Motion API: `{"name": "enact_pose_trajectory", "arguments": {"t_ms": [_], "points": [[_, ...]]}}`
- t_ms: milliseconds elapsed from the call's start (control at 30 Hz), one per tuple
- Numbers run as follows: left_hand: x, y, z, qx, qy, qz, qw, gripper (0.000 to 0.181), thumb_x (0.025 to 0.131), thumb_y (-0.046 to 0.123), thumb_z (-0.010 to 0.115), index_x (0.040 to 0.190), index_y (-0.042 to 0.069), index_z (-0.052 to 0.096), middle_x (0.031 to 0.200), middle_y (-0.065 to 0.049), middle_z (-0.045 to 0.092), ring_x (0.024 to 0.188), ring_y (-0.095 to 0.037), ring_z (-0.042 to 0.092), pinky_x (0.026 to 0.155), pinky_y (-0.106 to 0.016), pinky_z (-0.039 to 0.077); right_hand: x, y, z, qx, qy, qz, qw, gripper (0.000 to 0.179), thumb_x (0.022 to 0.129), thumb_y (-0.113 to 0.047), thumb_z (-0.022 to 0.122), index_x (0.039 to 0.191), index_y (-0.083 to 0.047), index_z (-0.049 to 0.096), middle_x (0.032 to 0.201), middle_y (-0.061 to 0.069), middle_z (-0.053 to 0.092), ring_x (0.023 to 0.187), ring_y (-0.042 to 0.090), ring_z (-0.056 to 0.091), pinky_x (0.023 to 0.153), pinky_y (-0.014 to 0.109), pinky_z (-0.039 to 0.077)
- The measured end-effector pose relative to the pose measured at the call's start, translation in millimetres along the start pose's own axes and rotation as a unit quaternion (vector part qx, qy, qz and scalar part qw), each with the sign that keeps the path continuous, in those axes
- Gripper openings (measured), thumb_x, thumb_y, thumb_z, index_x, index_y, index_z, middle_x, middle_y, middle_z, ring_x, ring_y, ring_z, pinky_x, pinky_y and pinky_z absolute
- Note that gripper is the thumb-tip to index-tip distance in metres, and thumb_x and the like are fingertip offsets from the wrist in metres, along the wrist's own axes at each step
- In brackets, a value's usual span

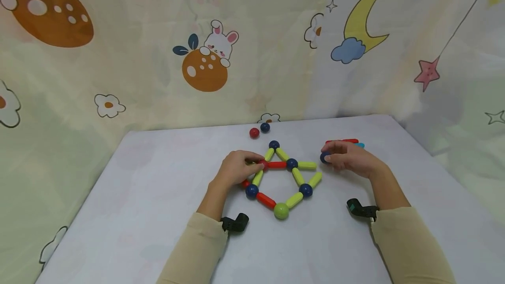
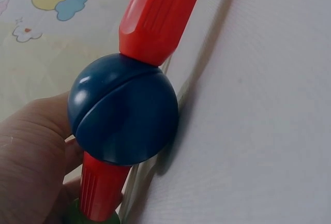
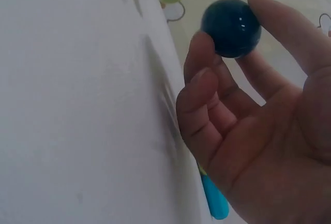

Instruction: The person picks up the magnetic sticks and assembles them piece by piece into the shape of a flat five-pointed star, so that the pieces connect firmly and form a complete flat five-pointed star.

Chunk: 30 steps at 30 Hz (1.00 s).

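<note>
On the white table lies a flat, star-like figure of rods and balls, with a green ball [image 1: 281,211] at its near point. My left hand [image 1: 236,169] pinches the red ball [image 1: 264,165] at the figure's left, thumb and index finger at its sides. Just below that hand sits a blue ball [image 1: 251,191], large in the left wrist view between two red rods. To the right of the figure, my right hand [image 1: 351,157] holds a loose dark blue ball [image 3: 231,28] between fingertips and thumb. Two lime rods [image 1: 307,165] reach toward it with free ends.
Behind the figure lie a loose red ball [image 1: 254,133] and a dark blue ball [image 1: 265,127]. Red rods [image 1: 349,140] and a light blue rod [image 3: 214,197] lie beyond the right hand. A patterned curtain [image 1: 150,56] hangs at the table's back edge.
</note>
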State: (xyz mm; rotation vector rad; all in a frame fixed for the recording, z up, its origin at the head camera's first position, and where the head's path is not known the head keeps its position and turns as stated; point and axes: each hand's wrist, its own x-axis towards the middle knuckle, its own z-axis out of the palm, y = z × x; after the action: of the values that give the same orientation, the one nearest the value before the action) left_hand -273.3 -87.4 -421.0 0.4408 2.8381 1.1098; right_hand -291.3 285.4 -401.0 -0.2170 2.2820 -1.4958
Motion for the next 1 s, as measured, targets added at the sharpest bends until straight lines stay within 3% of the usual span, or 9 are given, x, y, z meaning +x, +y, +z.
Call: {"name": "enact_pose_trajectory", "arguments": {"t_ms": [200, 567, 1000], "points": [[-0.3, 0.1, 0.5, -0.001, 0.002, 0.000, 1.0000, 0.026, 0.094, 0.036, 0.075, 0.119, 0.028, 0.079, 0.113, 0.007, 0.076, 0.104, -0.017, 0.062, 0.093, -0.039, 0.053, 0.2, 2.4, 1.2, -0.026, -0.015, 0.003, 0.9995, 0.047, 0.096, -0.022, 0.073, 0.132, 0.002, 0.055, 0.131, 0.018, 0.050, 0.089, 0.024, 0.060, 0.075, 0.029, 0.056], [-0.3, 0.8, 0.3, -0.006, 0.000, 0.000, 1.0000, 0.026, 0.094, 0.036, 0.075, 0.118, 0.028, 0.079, 0.113, 0.007, 0.076, 0.102, -0.016, 0.062, 0.090, -0.038, 0.053, 0.6, 5.3, 2.7, -0.063, -0.020, -0.003, 0.9978, 0.045, 0.093, -0.021, 0.076, 0.129, -0.001, 0.059, 0.129, 0.018, 0.054, 0.094, 0.026, 0.059, 0.077, 0.031, 0.056], [-0.3, 2.3, -0.8, -0.003, -0.002, -0.006, 1.0000, 0.025, 0.094, 0.036, 0.075, 0.118, 0.028, 0.079, 0.113, 0.007, 0.076, 0.101, -0.016, 0.062, 0.089, -0.037, 0.053, 0.2, 5.0, 4.9, -0.076, -0.026, -0.003, 0.9968, 0.046, 0.092, -0.022, 0.077, 0.129, -0.002, 0.060, 0.129, 0.018, 0.057, 0.099, 0.028, 0.057, 0.078, 0.031, 0.055]]}}
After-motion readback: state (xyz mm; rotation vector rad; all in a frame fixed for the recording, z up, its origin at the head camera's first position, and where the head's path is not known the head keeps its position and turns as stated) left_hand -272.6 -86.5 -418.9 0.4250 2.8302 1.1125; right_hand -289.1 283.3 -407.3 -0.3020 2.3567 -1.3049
